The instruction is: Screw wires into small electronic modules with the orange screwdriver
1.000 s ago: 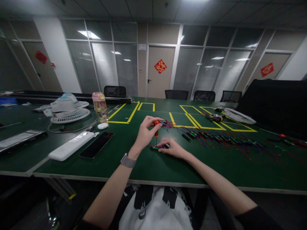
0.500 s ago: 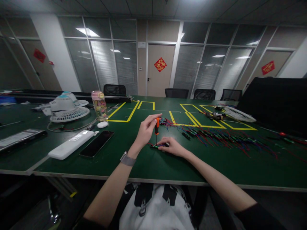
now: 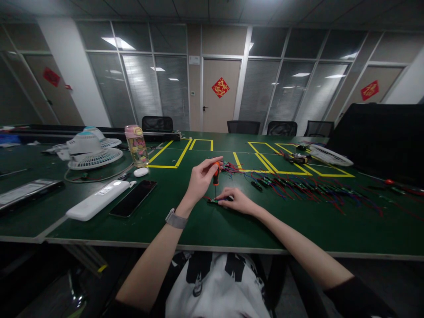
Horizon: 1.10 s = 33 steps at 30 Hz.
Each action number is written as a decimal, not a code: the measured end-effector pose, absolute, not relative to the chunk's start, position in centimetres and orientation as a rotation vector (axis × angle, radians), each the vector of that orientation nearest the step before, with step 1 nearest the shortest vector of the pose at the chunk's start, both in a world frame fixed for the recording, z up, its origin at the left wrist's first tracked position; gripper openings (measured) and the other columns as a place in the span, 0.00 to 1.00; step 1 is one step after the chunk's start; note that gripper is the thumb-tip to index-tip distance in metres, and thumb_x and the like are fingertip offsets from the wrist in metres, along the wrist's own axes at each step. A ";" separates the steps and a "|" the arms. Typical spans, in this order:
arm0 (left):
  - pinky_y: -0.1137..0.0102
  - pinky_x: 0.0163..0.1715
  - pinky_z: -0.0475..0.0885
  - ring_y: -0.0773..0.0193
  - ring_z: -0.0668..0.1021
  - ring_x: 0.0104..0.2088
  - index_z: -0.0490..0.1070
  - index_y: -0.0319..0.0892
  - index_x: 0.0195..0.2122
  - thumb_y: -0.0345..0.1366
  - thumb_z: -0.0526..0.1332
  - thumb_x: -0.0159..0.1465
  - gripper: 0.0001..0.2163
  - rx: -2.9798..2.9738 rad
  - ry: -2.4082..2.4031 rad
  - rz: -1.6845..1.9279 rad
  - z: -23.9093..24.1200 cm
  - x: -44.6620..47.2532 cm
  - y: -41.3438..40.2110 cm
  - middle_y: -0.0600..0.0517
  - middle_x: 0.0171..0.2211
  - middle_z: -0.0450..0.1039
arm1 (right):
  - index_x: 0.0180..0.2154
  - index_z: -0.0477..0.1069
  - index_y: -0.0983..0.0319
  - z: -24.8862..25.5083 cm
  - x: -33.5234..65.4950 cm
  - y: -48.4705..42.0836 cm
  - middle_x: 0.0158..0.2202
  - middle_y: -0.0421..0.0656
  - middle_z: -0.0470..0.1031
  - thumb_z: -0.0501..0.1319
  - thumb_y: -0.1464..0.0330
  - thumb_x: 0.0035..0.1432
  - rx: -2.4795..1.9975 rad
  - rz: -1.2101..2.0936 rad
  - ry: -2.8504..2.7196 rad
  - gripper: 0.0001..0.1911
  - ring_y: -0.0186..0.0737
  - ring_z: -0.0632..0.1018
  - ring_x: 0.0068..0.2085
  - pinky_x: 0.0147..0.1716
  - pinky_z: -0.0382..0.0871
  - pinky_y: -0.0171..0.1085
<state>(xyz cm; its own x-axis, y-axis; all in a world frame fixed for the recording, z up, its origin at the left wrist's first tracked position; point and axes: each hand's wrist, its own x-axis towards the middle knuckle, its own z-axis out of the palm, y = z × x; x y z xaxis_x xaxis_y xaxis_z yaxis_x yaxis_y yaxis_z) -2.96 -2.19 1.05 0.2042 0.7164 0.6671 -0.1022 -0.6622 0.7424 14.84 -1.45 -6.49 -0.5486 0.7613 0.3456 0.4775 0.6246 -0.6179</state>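
Upright between thumb and fingers, an orange and black screwdriver (image 3: pixel 216 177) is gripped in my left hand (image 3: pixel 201 177). Its thin shaft points straight down, and the tip meets a small green circuit board (image 3: pixel 212 201) on the table. My right hand (image 3: pixel 239 201) rests on the table and pinches the board's right end, partly covering it. Thin wires come off the board. Just beyond my hands lies a bunch of red and blue wires (image 3: pixel 232 168). Whether the tip sits in a screw is too small to tell.
Many wired circuit boards (image 3: pixel 298 184) lie in a row to the right. On the left are a black phone (image 3: pixel 134 198), a long white device (image 3: pixel 98 201), a white earbud case (image 3: pixel 141 172), a pink-lidded bottle (image 3: pixel 137 148) and white fans (image 3: pixel 94 154). Yellow tape (image 3: pixel 162 167) marks the green table.
Both hands keep their hold on the screwdriver and the board. My left fingers have shifted slightly at the top of the handle; the camera view has moved a little.
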 end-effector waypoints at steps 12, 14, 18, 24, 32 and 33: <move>0.69 0.43 0.72 0.64 0.78 0.41 0.72 0.40 0.49 0.35 0.57 0.64 0.14 1.782 0.579 1.535 0.9 -3.0 -1.9 0.47 0.42 0.75 | 0.40 0.79 0.63 -6.6 14.8 -1.3 0.31 0.43 0.73 0.65 0.63 0.53 -0.993 0.655 -2.228 0.13 0.37 0.73 0.33 0.34 0.65 0.35; 0.71 0.40 0.72 0.65 0.77 0.39 0.74 0.39 0.45 0.36 0.60 0.61 0.12 1.826 0.651 1.593 0.9 -3.0 -1.9 0.47 0.40 0.74 | 0.39 0.79 0.63 -6.5 14.8 -1.4 0.30 0.43 0.73 0.65 0.62 0.54 -0.989 0.640 -2.229 0.13 0.37 0.73 0.33 0.34 0.65 0.34; 0.71 0.43 0.71 0.64 0.76 0.43 0.74 0.42 0.45 0.36 0.58 0.63 0.12 1.870 0.660 1.598 1.0 -3.1 -1.9 0.47 0.45 0.73 | 0.40 0.78 0.63 -6.4 14.7 -1.7 0.32 0.44 0.75 0.63 0.62 0.56 -0.986 0.619 -2.235 0.13 0.37 0.73 0.34 0.35 0.65 0.35; 0.68 0.45 0.71 0.63 0.77 0.42 0.72 0.40 0.48 0.35 0.56 0.64 0.13 1.815 0.620 1.556 1.1 -3.1 -2.1 0.47 0.42 0.75 | 0.41 0.77 0.63 -6.5 14.7 -1.6 0.32 0.44 0.75 0.63 0.64 0.56 -1.003 0.634 -2.212 0.13 0.38 0.73 0.34 0.36 0.66 0.35; 0.66 0.51 0.68 0.60 0.75 0.50 0.72 0.42 0.50 0.34 0.55 0.64 0.14 1.864 0.505 1.463 1.3 -3.2 -2.3 0.46 0.48 0.74 | 0.40 0.78 0.62 -6.6 14.9 -1.4 0.32 0.44 0.75 0.63 0.62 0.55 -0.958 0.660 -2.221 0.13 0.38 0.73 0.34 0.36 0.65 0.36; 0.65 0.52 0.68 0.60 0.76 0.49 0.71 0.41 0.51 0.34 0.54 0.64 0.15 1.844 0.490 1.443 1.2 -3.2 -2.3 0.46 0.47 0.74 | 0.40 0.78 0.62 -6.6 14.9 -1.4 0.32 0.44 0.75 0.64 0.61 0.55 -0.957 0.667 -2.222 0.13 0.38 0.73 0.34 0.36 0.65 0.36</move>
<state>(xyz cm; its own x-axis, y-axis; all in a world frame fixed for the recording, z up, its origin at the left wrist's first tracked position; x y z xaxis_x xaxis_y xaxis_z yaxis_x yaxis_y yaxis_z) -3.18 -2.33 1.24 0.2971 0.6842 0.6661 -0.1371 -0.6598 0.7389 14.90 -1.37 -6.56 -0.5442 0.7671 0.3398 0.4531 0.6095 -0.6505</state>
